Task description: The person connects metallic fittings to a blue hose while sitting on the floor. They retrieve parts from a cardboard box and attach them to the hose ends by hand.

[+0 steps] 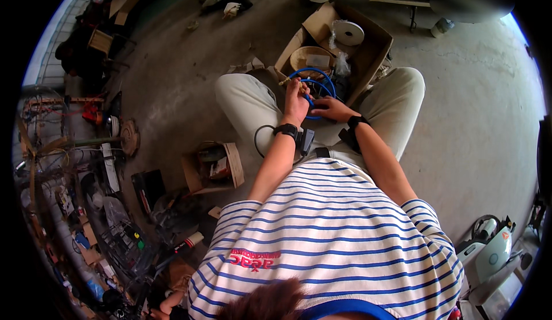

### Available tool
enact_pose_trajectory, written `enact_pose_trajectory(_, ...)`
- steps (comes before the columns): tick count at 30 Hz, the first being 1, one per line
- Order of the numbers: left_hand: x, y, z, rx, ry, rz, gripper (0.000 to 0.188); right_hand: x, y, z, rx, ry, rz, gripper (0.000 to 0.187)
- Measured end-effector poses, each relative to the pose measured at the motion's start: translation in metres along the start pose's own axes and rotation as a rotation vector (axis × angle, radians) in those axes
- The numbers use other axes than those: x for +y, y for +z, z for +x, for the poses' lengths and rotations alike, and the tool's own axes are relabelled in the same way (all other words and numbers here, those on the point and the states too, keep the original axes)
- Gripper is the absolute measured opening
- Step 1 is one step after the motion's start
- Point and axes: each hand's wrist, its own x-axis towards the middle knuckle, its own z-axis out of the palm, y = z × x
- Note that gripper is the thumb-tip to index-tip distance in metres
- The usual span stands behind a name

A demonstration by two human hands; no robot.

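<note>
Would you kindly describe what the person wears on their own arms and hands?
Both forearms are bare below short white sleeves with blue stripes. The left hand and right hand are ungloved. Each wrist carries a black strap: the left wrist strap has a thin black cable looping from it, and the right wrist strap is similar.

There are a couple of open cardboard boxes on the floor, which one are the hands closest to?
The large box right ahead of the knees, holding a white roll and a tan coil. Both hands, left and right, work a blue hose beside it; the smaller box sits by the left thigh.

open brown carton ahead of knees, w/ white roll | small brown carton on floor, left
</note>
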Motion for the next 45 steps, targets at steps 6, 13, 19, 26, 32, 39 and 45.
enact_pose_trajectory(6,-0.002,0.007,-0.002,-0.032,-0.037,0.07,0.025,0.005,0.004,-0.003,0.013,0.068,0.027,0.034)
enact_pose_trajectory(13,0.001,-0.012,0.003,0.08,-0.188,0.042,0.028,-0.009,-0.001,-0.003,0.107,0.178,-0.096,0.034)
enact_pose_trajectory(19,-0.009,-0.007,-0.007,0.22,-0.373,0.589,0.029,0.009,0.001,-0.001,0.231,0.171,-0.073,0.037)
enact_pose_trajectory(26,0.003,0.007,-0.006,0.103,0.075,0.217,0.049,0.006,0.005,-0.002,0.05,0.256,-0.226,0.046)
enact_pose_trajectory(32,0.0,0.023,-0.011,-0.07,-0.133,0.376,0.053,0.002,0.001,-0.004,-0.208,0.307,-0.19,0.051)
enact_pose_trajectory(39,-0.01,0.009,-0.006,-0.093,-0.209,0.409,0.023,-0.007,0.001,-0.009,-0.193,0.19,-0.182,0.05)
enact_pose_trajectory(45,0.0,0.004,0.002,0.019,0.081,0.154,0.029,0.011,0.0,-0.004,-0.299,0.279,-0.221,0.051)
